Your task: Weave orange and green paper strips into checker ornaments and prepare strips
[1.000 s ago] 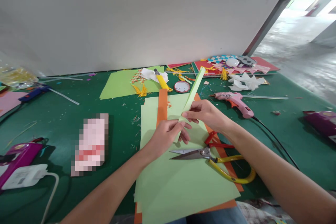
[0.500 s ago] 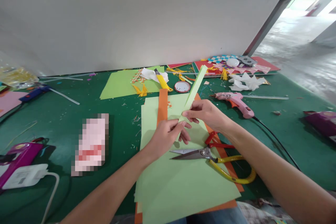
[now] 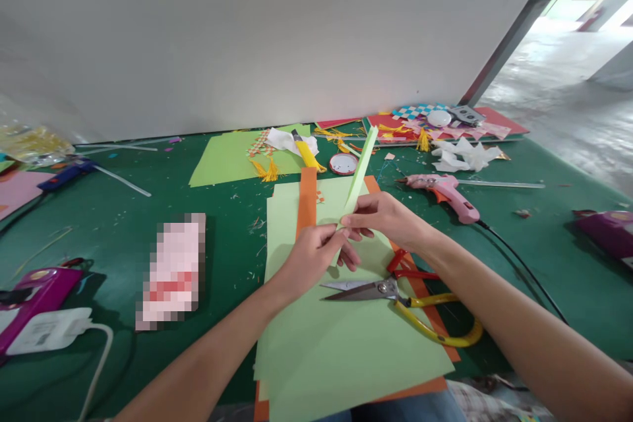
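Observation:
A folded light green paper strip rises from between my hands, its top leaning slightly right. My left hand pinches its lower part between thumb and fingers. Just above, my right hand is closed on the same strip, the two hands touching or nearly so. Beneath them lie light green sheets over orange paper. An orange strip lies flat, partly behind my left hand. Open scissors with red and yellow handles rest on the sheets below my right hand.
A pink glue gun lies at the right, its cable trailing forward. Behind the sheets are a yellow cutter, a round lid and crumpled tissue. At left are a blue glue gun and a white plug.
The top of the green strip has swung left and stands more upright. My right hand has shifted slightly left and down along with it; my left hand keeps its hold.

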The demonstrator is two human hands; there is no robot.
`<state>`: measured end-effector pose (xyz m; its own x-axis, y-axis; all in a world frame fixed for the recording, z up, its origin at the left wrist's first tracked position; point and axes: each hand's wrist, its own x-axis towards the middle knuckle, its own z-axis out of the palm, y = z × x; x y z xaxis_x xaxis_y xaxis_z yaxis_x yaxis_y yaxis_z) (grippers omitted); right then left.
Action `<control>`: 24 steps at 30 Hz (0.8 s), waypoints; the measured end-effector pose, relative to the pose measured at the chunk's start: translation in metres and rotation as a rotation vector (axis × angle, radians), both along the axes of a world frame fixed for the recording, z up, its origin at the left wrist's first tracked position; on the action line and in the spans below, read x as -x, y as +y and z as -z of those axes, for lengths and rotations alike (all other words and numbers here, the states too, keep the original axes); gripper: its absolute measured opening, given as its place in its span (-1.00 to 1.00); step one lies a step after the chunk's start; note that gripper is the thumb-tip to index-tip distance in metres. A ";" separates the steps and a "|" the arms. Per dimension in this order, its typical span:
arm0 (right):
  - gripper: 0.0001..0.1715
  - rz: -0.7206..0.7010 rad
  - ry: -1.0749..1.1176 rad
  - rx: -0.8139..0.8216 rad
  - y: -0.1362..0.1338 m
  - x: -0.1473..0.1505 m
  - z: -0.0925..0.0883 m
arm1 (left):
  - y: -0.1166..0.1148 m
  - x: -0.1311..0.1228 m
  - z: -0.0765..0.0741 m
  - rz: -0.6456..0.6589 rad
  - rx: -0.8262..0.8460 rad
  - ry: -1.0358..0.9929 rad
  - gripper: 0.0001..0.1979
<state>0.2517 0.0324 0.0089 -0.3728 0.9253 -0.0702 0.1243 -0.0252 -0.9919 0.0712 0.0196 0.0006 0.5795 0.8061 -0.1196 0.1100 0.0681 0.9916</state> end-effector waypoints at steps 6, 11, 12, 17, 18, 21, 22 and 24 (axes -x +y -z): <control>-0.67 0.010 0.076 0.036 0.000 -0.001 -0.002 | 0.004 0.002 -0.001 0.081 0.146 -0.106 -0.64; -0.70 -0.002 0.124 0.053 0.000 -0.002 -0.004 | 0.008 0.003 -0.001 0.099 0.320 -0.214 -0.53; -0.70 -0.003 0.123 0.053 0.001 -0.002 -0.004 | 0.008 0.002 -0.001 0.098 0.326 -0.217 -0.54; -0.71 -0.001 0.109 0.055 0.001 -0.001 -0.004 | 0.007 0.001 -0.002 0.112 0.302 -0.228 -0.55; -0.71 0.003 0.104 0.056 0.001 -0.001 -0.004 | 0.006 0.001 -0.002 0.111 0.288 -0.219 -0.55; -0.70 0.023 0.092 0.052 0.001 -0.002 -0.004 | 0.004 0.002 -0.004 0.089 0.197 -0.169 -0.59; -0.69 0.030 0.088 0.049 0.001 -0.002 -0.003 | 0.003 0.002 -0.005 0.080 0.156 -0.149 -0.60; -0.69 0.043 0.077 0.045 0.002 -0.002 -0.003 | 0.001 0.002 -0.005 0.064 0.077 -0.104 -0.60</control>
